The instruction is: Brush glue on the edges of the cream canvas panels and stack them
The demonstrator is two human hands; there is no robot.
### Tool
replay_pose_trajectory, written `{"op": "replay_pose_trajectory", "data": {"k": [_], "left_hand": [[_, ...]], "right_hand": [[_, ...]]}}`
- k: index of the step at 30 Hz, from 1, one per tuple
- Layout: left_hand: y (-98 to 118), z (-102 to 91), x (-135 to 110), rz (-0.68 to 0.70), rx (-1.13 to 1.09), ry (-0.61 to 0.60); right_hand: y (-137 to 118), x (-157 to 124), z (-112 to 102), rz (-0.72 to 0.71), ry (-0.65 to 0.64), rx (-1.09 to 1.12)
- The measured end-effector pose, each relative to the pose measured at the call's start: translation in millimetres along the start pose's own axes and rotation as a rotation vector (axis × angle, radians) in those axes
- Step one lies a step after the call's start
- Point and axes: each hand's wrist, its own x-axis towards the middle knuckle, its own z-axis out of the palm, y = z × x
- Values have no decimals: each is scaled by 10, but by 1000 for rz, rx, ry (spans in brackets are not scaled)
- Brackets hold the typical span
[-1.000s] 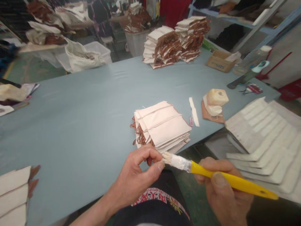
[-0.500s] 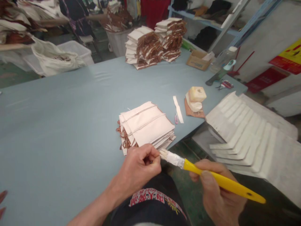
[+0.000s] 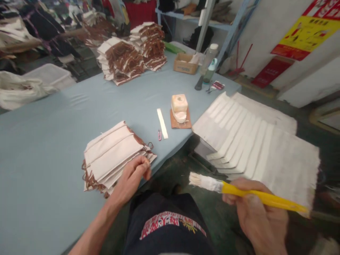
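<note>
My right hand [image 3: 259, 216] is closed around the yellow handle of a brush [image 3: 247, 193] with white-caked bristles, held over the floor beside the table edge. My left hand [image 3: 132, 177] rests at the near corner of a stack of cream fabric pieces with brown trim [image 3: 113, 154] on the blue table [image 3: 47, 141]; its fingers are curled against the stack's edge, and I cannot make out anything pinched in them. The brush tip is a hand's width to the right of my left hand.
A cream glue block on a brown pad [image 3: 180, 109], a white strip [image 3: 162, 123] and a small pink clip [image 3: 159, 134] lie near the table's right edge. Overlapping white sheets [image 3: 247, 138] spread to the right. Taller fabric stacks [image 3: 130, 53], a cardboard box [image 3: 185, 63] and bottles [image 3: 209, 63] stand at the back.
My left hand has let go of the brush bristles and moved to the fabric stack. The brush has drawn away to the right. The view has swung to the right.
</note>
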Motion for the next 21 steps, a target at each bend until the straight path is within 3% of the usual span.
{"op": "replay_pose_trajectory", "data": {"k": [3, 7, 14, 21], "left_hand": [[369, 414, -21, 151, -74, -198], [738, 746, 16, 159, -110, -333], [907, 743, 255, -55, -293, -547], [859, 642, 473, 56, -184, -590]], "right_hand": [[32, 221, -190, -5, -152, 74], [32, 377, -314, -44, -217, 78], [-77, 562, -410, -80, -245, -6], [-119, 631, -325, -136, -303, -139]]}}
